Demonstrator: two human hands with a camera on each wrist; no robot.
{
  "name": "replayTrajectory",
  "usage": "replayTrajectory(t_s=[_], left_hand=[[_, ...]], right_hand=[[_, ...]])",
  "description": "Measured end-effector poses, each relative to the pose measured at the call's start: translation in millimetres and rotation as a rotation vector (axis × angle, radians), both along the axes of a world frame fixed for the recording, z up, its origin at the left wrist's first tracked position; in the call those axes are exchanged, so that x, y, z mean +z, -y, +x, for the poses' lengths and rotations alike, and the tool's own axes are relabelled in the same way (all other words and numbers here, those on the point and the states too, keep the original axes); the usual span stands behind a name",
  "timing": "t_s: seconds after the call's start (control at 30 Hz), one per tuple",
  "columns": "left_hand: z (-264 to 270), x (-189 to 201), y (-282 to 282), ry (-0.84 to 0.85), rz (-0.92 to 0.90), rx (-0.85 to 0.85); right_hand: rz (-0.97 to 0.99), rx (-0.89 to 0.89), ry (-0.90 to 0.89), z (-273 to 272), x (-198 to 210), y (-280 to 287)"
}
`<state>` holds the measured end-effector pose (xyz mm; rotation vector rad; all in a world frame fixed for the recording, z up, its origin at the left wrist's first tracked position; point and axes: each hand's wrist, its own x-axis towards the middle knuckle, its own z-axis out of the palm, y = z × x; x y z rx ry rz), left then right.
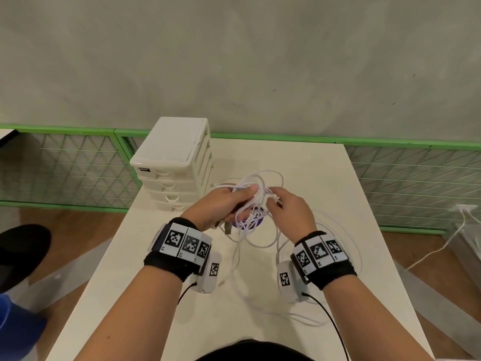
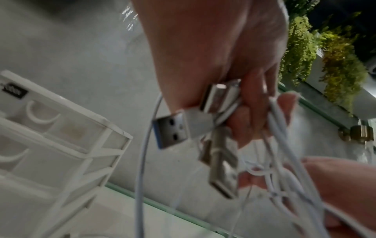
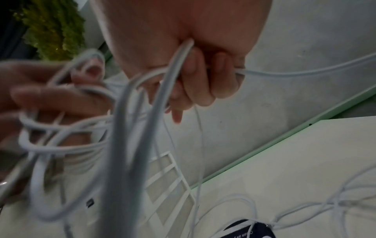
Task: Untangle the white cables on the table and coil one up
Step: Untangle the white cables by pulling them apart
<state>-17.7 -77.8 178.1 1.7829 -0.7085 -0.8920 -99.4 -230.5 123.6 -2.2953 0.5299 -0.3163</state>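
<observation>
Loose loops of the white cables (image 1: 263,246) trail over the near and middle desk (image 1: 182,295); the rest of the tangle is lifted between both hands above mid-desk, in front of the white drawer unit (image 1: 173,162) at the far left corner. Left hand (image 1: 223,204) clenched round a bunch of strands with USB plugs (image 2: 173,128) poking out below — right hand (image 1: 289,207) curled round a few strands beside it. Judgement: light, limp, slippery cord, prone to re-snagging — best taken at a stiff plug end.
</observation>
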Motion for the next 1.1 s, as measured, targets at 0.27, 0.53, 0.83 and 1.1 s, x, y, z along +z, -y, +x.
replayTrajectory(t_s=[0.27,0.53,0.83,1.1], left_hand=[[19,-14,-5,0.023,0.032,0.355],[18,-20,-3,0.016,-0.009,0.456],[5,-18,5,-0.060,-0.085,0.466],[2,-19,9,-0.064,-0.136,0.593]], right_hand=[[0.455,0.105,0.050,-5,11,9],[0.840,0.155,0.080,-8,27,8],[0.750,0.273,-0.041,-13,20,-1],[0.733,0.292,0.000,-10,15,-6]])
